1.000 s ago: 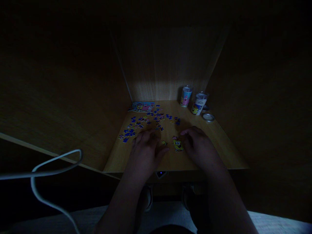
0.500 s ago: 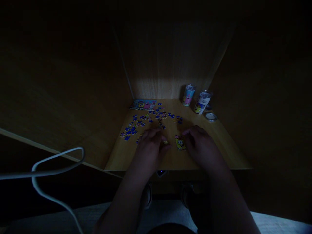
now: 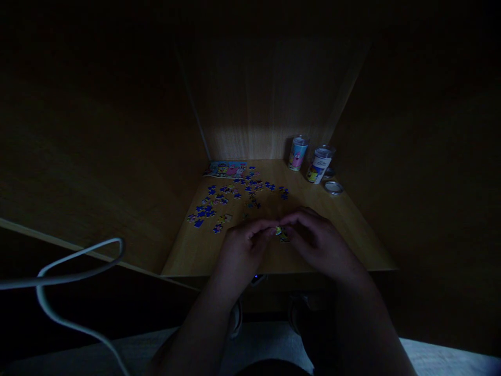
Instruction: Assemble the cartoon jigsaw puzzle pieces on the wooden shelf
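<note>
Near the front of a dim wooden desk (image 3: 188, 258), my left hand (image 3: 245, 245) and my right hand (image 3: 319, 243) meet with pinched fingertips. Between them sits a small yellow joined puzzle section (image 3: 282, 233), mostly covered by the fingers. My left hand pinches a small puzzle piece against that section, and my right hand's fingers press on its other side. Several loose blue puzzle pieces (image 3: 225, 196) lie scattered behind my hands, toward the left.
A cartoon picture card (image 3: 227, 168) lies at the back left. Two small cartoon-printed tubs (image 3: 297, 153) (image 3: 319, 164) stand at the back right with a round lid (image 3: 334, 188) beside them. Wooden walls close in the desk. A white cable (image 3: 74, 261) loops at the left.
My left hand picked up a small piece and moved right to the yellow section. My right hand slid left, so the fingertips of both hands now meet over it.
</note>
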The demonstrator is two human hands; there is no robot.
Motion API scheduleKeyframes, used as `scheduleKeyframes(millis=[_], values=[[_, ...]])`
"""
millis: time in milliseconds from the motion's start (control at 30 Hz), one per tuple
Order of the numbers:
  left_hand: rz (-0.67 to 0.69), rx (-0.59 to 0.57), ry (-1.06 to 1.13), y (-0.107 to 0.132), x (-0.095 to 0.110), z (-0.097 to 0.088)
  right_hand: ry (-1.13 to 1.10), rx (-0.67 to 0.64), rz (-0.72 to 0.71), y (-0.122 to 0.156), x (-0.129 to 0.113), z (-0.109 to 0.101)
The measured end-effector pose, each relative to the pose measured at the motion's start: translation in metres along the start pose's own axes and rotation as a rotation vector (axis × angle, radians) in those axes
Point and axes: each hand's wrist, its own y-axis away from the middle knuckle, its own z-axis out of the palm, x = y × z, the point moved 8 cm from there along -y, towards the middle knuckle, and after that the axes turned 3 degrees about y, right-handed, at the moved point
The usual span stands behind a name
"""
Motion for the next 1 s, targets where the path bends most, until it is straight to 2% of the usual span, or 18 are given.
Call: scheduleKeyframes(millis=[300,600,1000], values=[[-0.023,0.014,0.053,0.001,-0.011,0.001,-0.071,-0.024,0.041,-0.002,0.007,0.005],[0.07,0.037,-0.149,0.002,0.006,0.001,-0.122,0.01,0.148,-0.003,0.013,0.002],[0.106,0.029,-0.282,0.003,0.008,0.008,-0.173,0.07,0.188,-0.001,0.022,0.002]])
